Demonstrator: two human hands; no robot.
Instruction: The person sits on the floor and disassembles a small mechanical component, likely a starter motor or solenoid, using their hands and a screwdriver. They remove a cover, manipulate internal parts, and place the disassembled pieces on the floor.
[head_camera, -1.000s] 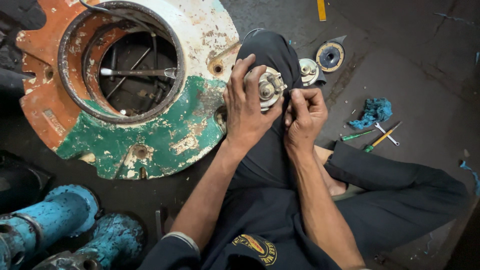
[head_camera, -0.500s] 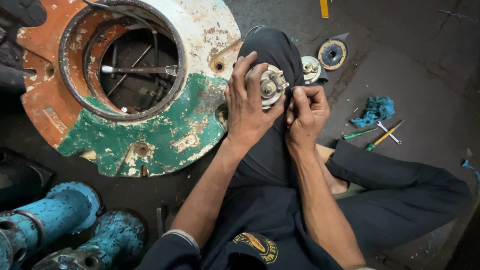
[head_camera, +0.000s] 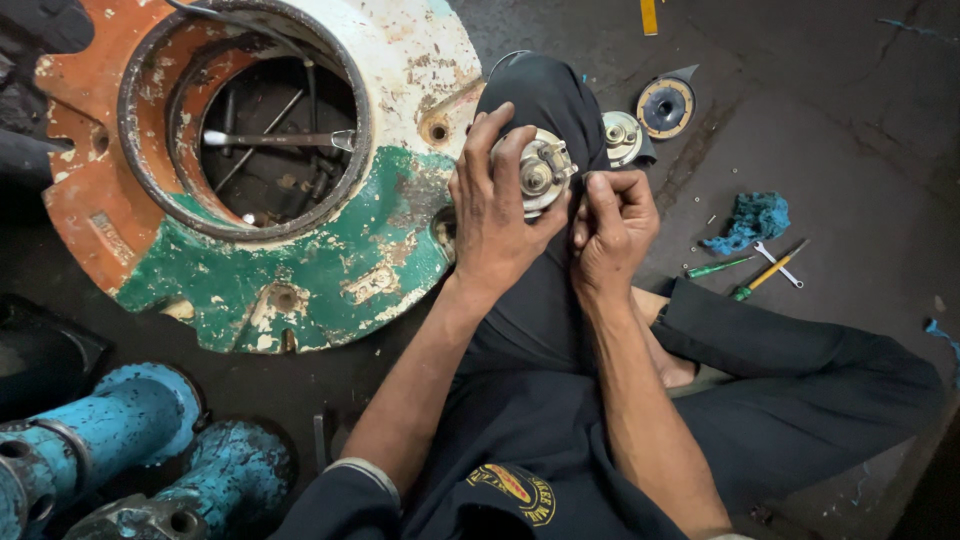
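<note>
- Not much has changed since a moment ago: my hands are in the same place over my knee, and my right hand has stayed tight beside the round part.
- My left hand (head_camera: 497, 215) is curled around the round metal part (head_camera: 541, 172). My fingers wrap its far side and my thumb sits under it, so this hand is half shut on it.
- The round metal part rests up on my bent knee (head_camera: 545, 100), with its face turned up to me.
- My right hand (head_camera: 615, 228) is closed in a small fist, touching the right edge of the part. The fingertips pinch together there, but I cannot tell if they hold something small.
- I am sitting on a dark, dirty floor (head_camera: 850, 120).
- Just left of my knee lies a big round ring housing (head_camera: 300, 270), painted orange, white and green, with chipped paint and a dark hole in the middle.
- Two blue pipes (head_camera: 110, 430) lie by my left side.
- Near my knee are a small metal disc (head_camera: 622, 137) and a dark round disc (head_camera: 666, 105).
- Farther right lie a blue rag (head_camera: 752, 220), a green screwdriver (head_camera: 720, 267), a yellow-handled tool (head_camera: 765, 272) and a small wrench (head_camera: 778, 265).
</note>
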